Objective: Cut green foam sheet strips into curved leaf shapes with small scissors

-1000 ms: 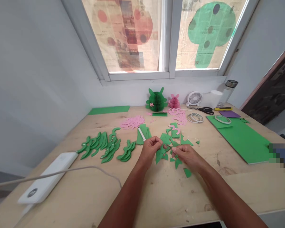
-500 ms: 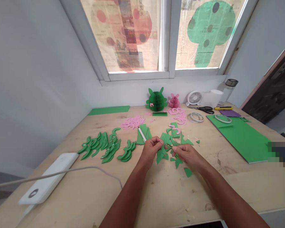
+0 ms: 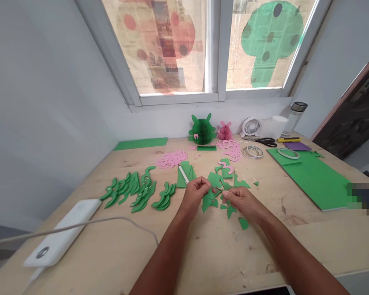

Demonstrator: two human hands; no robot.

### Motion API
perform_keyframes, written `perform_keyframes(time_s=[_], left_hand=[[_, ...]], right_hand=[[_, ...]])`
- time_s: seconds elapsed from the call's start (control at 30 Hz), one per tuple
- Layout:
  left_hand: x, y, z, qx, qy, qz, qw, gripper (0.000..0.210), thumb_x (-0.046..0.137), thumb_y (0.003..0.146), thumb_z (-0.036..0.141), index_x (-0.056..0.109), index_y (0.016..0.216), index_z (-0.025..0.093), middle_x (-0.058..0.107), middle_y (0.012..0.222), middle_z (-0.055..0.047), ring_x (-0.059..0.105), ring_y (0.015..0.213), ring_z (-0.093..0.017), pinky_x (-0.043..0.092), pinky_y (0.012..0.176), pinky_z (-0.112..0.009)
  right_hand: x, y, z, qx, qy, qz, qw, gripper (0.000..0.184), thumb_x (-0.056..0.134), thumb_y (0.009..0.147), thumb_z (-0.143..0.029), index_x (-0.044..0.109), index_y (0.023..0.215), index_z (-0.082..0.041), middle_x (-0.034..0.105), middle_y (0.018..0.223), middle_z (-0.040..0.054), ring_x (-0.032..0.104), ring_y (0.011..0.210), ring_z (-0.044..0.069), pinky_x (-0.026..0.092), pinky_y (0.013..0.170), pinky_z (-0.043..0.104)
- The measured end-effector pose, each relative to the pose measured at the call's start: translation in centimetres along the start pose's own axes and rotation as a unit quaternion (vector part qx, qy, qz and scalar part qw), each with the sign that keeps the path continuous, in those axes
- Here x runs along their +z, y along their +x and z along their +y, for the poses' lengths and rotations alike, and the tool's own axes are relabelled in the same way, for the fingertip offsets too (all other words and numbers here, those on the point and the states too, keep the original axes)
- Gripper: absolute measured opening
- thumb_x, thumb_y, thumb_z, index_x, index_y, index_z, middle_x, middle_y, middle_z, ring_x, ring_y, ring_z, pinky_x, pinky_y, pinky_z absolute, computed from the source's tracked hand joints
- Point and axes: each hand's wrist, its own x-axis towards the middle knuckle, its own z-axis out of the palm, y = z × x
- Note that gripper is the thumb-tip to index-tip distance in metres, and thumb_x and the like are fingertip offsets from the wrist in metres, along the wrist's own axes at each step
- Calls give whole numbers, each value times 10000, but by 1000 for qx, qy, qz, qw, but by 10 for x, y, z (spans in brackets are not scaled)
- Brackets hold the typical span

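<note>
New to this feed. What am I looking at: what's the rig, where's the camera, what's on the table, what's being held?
There's no machine: these are a person's bare hands, seen from one head-worn camera looking forward and down.

On the wooden table, left of the hands, lie curved green pieces; farther back is a heap of pink cut-outs. Green scraps lie around the fingertips. At the back stand a green paper figure, a smaller pink one and a small white fan, with scissors nearby. A large green sheet lies to the right.

The left hand and right hand both look pinched shut, close together. A thin dark piece shows at the right fingertips, too small to identify.
</note>
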Motion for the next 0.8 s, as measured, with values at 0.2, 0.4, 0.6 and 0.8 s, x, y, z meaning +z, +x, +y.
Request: perform_keyframes(time_s=[0.2,0.4,0.6,0.8], left_hand=[[0,1,-1,3,5,13,1000,159,625,622,297,542,584,166,634,571,-18,479,471,-102,373,479,-220],[0,3,-2,21,-1,44,999,221,651,636,362,559,634,161,619,580,-14,487,491,-107,390,494,-220],[1,0,-5,113,57,54,990,200,630,702,359,587,682,164,609,621,-6,523,572,-124,404,554,-229],[4,-9,-3,285,285,54,914,114,560,783,275,651,771,207,648,733,-37,573,696,-164,445,673,-278]], right_hand=[[-1,-1,0,-6,31,-2,1000,357,517,803,-455,621,679,-137,296,446,-67,243,418,72,166,413,227],[-2,0,-2,-23,94,4,995,355,541,787,-474,596,688,-138,272,438,-84,197,406,62,140,398,227],[-3,0,-6,7,202,44,978,340,623,723,-477,582,770,-142,199,450,-114,116,395,50,71,383,222],[-6,1,-3,23,308,7,951,364,608,736,-496,583,723,-133,232,422,-118,125,345,36,87,339,205]])
